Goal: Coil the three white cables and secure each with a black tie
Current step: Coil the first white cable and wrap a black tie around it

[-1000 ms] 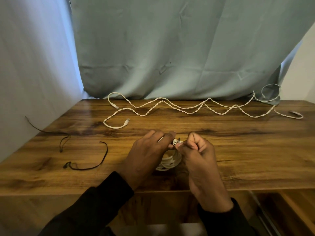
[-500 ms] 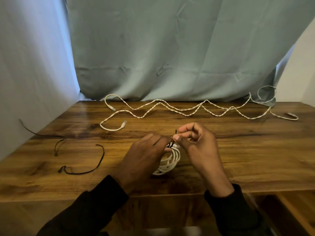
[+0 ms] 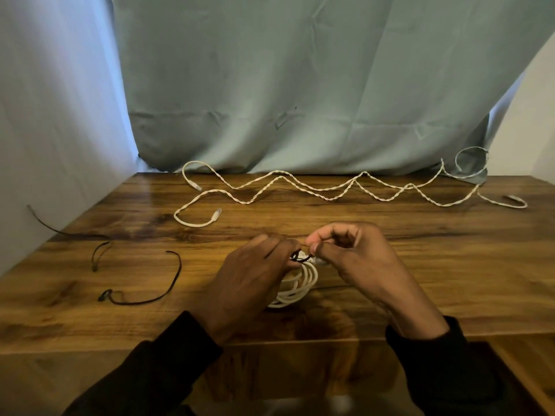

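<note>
1. The coiled white cable [image 3: 300,283] rests on the near middle of the bench [image 3: 450,265], between the two hands. It probably sits there so that the wood carries its weight and the loops stay stacked while the tie goes on.
2. The left hand [image 3: 249,283] lies over the coil's left side with its fingers curled shut on the bundle at the top. This seems meant to keep the turns from springing apart.
3. The right hand [image 3: 357,259] is closed in a pinch, thumb against forefinger, on one end of the black tie [image 3: 298,258] at the top of the coil. The tie appears to wrap the bundle there, though blur and the fingers hide whether it is twisted shut.
4. Two more white cables [image 3: 300,187] lie uncoiled and twisted round each other along the far edge of the bench, well apart from the hands. They are out of the way until their turn.
5. Two spare black ties [image 3: 144,298] lie on the left of the bench, within easy reach, one for each waiting cable.
6. I judge the first of three cables to be nearly secured, with two left.
</note>
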